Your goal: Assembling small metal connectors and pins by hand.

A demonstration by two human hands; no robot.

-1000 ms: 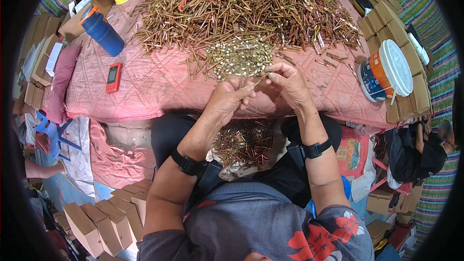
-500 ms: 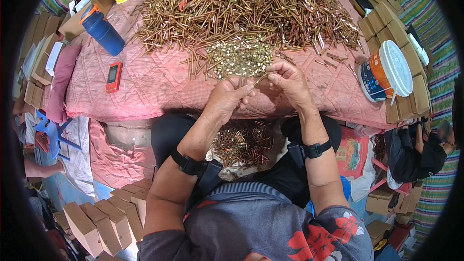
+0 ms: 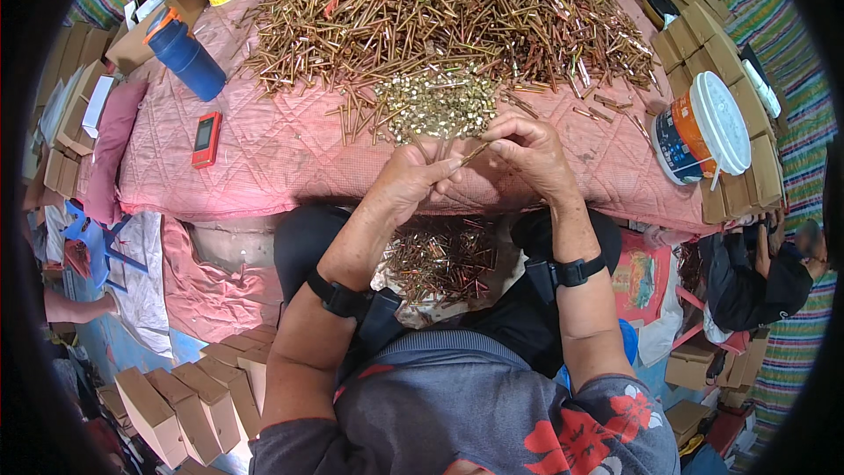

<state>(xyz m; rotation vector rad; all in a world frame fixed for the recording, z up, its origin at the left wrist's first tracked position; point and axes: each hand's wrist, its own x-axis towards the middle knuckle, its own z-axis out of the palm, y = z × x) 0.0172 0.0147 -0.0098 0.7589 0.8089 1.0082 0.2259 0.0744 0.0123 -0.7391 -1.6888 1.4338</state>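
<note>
Gripping gold rod [image 3: 476,154] in left hand [image 3: 411,181], right end in right hand [image 3: 534,156]; likely assembling, next needing steady twist.

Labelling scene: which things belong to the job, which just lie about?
Likely job:
slim golden metal rod in left hand and right hand
heap of golden metal rods
small shiny metal pieces

Likely lying about:
blue cylindrical bottle
red rectangular handheld device
orange and blue round bucket

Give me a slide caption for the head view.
Left hand and right hand hold a slender metal piece near a heap of metal rods on a pink quilt.
</note>
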